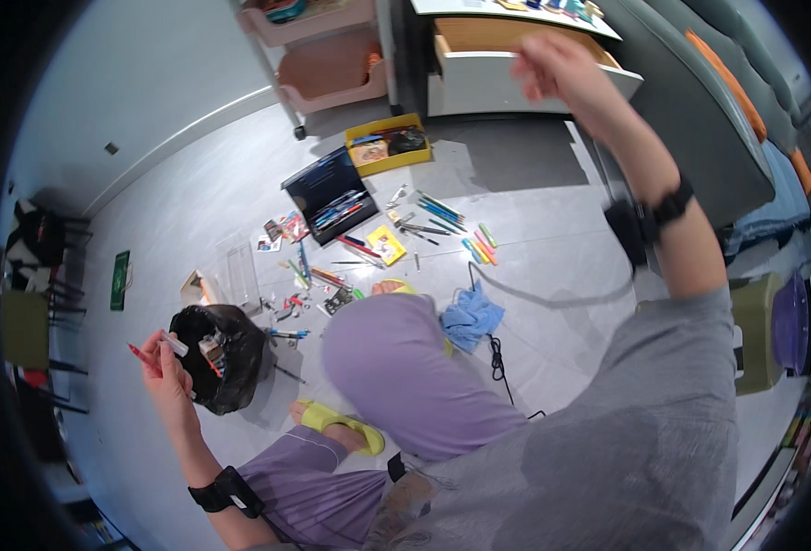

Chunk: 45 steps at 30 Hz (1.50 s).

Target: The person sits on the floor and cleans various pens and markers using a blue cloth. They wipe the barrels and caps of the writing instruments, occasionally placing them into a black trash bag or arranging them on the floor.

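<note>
My left hand [164, 372] grips a red pen [141, 355] and a small translucent piece [175, 344], perhaps a cap. It is at the left rim of a waste bin lined with a black bag [243, 386], where scraps show inside. Up at the far right, my right hand [557, 69] is raised and blurred in front of a pulled-out white drawer [495, 82]; its fingers are curled, and whether they hold anything is unclear. On the floor before me lie an open black case with pens [326, 182], coloured pencils [442, 210], highlighters [481, 246] and a yellow packet [386, 245].
A yellow box of odds and ends [395, 160] stands behind the case, near a pink wheeled trolley [333, 93]. Clear plastic trays [239, 272] are beside the bin. A blue cloth [473, 317] and black cable [496, 358] lie by my knee. A grey sofa [695, 151] borders the right.
</note>
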Each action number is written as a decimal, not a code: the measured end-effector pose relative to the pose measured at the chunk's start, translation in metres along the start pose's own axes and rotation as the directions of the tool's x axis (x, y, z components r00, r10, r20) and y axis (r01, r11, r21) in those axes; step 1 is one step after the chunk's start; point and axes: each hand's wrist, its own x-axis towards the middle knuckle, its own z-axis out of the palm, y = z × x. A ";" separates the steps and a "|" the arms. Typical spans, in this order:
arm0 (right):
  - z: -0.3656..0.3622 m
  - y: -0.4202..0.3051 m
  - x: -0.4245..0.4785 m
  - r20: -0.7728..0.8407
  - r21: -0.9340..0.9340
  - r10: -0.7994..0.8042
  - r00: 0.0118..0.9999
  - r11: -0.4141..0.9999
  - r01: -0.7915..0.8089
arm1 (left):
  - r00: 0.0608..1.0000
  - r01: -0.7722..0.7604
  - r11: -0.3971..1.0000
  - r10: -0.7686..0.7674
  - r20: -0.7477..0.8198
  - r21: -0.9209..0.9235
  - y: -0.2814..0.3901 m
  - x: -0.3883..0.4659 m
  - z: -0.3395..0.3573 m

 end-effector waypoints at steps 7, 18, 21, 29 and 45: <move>0.027 0.132 -0.183 -0.014 0.146 0.597 0.802 0.795 -0.589 | 0.994 0.030 0.998 -0.024 0.110 -0.058 0.004 0.010 0.037; 0.234 0.328 -0.250 0.471 -0.720 0.236 0.850 0.660 0.216 | 0.994 0.098 0.993 -0.094 0.061 -0.065 0.008 0.001 0.034; 0.228 0.338 -0.267 0.356 -0.755 0.356 0.864 0.655 0.041 | 0.992 0.112 0.992 -0.108 0.060 -0.064 0.003 -0.001 0.019; 0.081 0.227 -0.277 0.151 -0.738 0.588 0.795 0.602 -0.305 | 0.995 0.089 0.990 -0.084 0.047 -0.110 0.013 -0.006 0.015; 0.036 -0.127 -0.164 0.087 -0.489 0.099 0.991 0.871 -0.044 | 0.989 -0.079 0.980 0.100 0.111 -0.182 0.052 -0.026 0.014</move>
